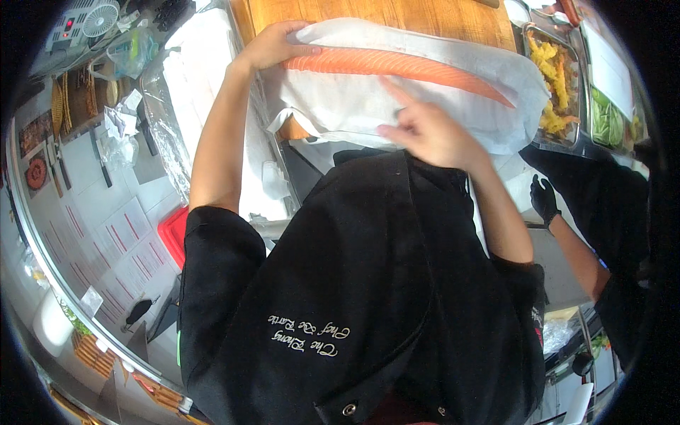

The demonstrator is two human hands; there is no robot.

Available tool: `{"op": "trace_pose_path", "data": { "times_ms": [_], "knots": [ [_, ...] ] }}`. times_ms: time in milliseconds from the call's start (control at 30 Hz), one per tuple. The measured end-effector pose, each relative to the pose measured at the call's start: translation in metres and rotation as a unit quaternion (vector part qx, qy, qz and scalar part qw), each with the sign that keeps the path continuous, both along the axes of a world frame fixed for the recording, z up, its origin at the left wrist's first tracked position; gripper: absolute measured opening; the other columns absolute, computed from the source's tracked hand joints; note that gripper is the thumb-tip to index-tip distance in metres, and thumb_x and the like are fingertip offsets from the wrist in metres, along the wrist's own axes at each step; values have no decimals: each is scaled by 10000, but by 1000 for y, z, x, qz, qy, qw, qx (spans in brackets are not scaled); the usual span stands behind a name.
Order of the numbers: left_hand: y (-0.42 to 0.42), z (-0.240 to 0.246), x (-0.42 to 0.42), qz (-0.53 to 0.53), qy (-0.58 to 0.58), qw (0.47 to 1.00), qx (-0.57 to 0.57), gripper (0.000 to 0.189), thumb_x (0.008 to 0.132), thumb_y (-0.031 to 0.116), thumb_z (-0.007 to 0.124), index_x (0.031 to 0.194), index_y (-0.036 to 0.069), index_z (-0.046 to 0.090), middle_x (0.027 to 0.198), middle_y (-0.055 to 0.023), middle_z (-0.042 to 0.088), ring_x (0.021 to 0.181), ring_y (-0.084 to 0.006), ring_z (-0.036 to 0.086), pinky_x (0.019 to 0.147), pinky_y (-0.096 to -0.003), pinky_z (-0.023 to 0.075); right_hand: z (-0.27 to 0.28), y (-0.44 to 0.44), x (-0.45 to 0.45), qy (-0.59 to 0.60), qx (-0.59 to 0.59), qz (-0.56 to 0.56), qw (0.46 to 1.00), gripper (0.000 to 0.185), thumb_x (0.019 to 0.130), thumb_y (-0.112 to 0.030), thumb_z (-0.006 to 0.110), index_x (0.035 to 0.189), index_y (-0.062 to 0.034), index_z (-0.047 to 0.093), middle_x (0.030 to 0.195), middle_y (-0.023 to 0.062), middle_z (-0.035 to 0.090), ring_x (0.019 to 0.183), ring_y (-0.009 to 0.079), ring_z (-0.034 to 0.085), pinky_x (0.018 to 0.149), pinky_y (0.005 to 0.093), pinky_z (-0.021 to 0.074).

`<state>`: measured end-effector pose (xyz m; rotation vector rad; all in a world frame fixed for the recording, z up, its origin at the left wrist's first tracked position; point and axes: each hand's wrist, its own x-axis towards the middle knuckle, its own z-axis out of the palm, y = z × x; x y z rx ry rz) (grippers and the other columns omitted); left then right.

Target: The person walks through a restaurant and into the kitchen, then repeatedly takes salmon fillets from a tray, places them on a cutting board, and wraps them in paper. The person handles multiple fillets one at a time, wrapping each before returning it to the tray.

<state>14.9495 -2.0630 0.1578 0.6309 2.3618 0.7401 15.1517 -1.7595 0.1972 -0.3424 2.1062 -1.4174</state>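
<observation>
A long salmon fillet (393,65) lies skinless side up on a sheet of white paper (340,109), tapering toward the right. The paper is spread over a wooden cutting board (372,13). At the fillet's thick left end is my left hand (273,45), its thumb on the flesh and its fingers reaching the paper's far edge. Whether it grips anything is unclear. My right hand (435,133), slightly blurred, hovers over the paper's near side with nothing in it. Its index finger extends toward the fillet's lower edge, and the thumb stands apart.
Right of the board, a metal tray (576,95) holds fried tempura pieces (555,79), beside a container of green vegetables (605,119). Another person's black-gloved hand (544,199) is at my right. Plastic-covered white material (204,79) lies left. Several knives (100,156) hang farther left.
</observation>
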Motion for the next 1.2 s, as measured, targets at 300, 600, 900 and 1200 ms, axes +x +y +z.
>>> {"op": "trace_pose_path", "data": {
  "times_ms": [300,600,900,1200],
  "knots": [
    [3,-2,-6,-1,13,1000,-23,498,904,377,814,1292,79,720,1178,-85,751,1084,-188,689,998,-348,519,-20,-79,-11,-10,48,-48,998,960,1008,-493,627,1655,7,124,954,275,732,956,399,724,911,441,524],
    [7,5,1,24,-16,998,-55,525,899,409,812,1306,92,717,1201,-89,746,1104,-219,701,1003,-363,532,-27,-27,-16,89,60,-60,992,527,1016,-336,669,1480,-109,565,850,121,712,762,248,663,770,403,538],
    [18,2,3,-42,136,989,27,377,963,336,737,1233,73,729,1182,-124,718,1106,-273,681,959,-387,534,-67,145,-67,382,463,-134,788,395,990,-249,656,1371,-145,629,1242,130,656,1065,362,673,1045,490,448],
    [2,40,39,-79,141,987,-16,121,985,149,660,1073,70,685,1035,-106,670,1001,-321,658,878,-404,529,-10,161,-22,330,312,-69,888,224,866,-48,702,1083,-84,660,1020,110,605,1064,357,633,959,464,463]
  ]
}}
